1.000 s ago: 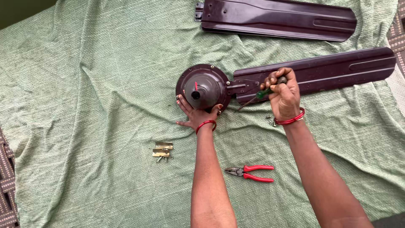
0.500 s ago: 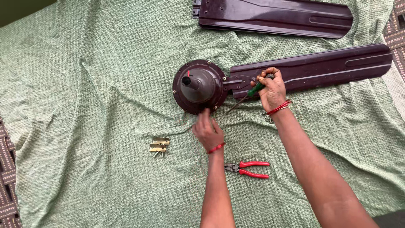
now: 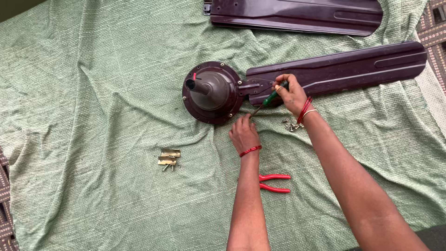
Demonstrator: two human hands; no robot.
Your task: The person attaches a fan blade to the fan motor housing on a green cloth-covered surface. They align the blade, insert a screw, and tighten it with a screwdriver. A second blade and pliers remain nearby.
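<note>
- One round dark-brown metal fan motor housing (image 3: 213, 92), lying on a wrinkled green woven cloth (image 3: 93, 116), its short central shaft pointing up and to the left.
- Two long dark-brown metal fan blades: one attached blade (image 3: 339, 67) joined to the housing's right side by a bracket; one loose blade (image 3: 297, 16) lying apart near the top edge.
- One green-handled screwdriver (image 3: 268, 98), slanted, tip low and to the left.
- One pair of red-handled pliers (image 3: 273, 182), lying on the cloth, partly hidden behind the left forearm.
- Two small brass-coloured plates with screws (image 3: 168, 157), on the cloth left of the left arm.
- One small cluster of loose silver screws (image 3: 289, 124), just beside the right wrist; exact count too small to tell.
- Left hand (image 3: 243, 135): fingers curled and pinched together at the screwdriver tip, just below the housing rim; whether it holds anything cannot be told.
- Right hand (image 3: 291, 94): closed around the screwdriver handle, over the root of the attached blade.
</note>
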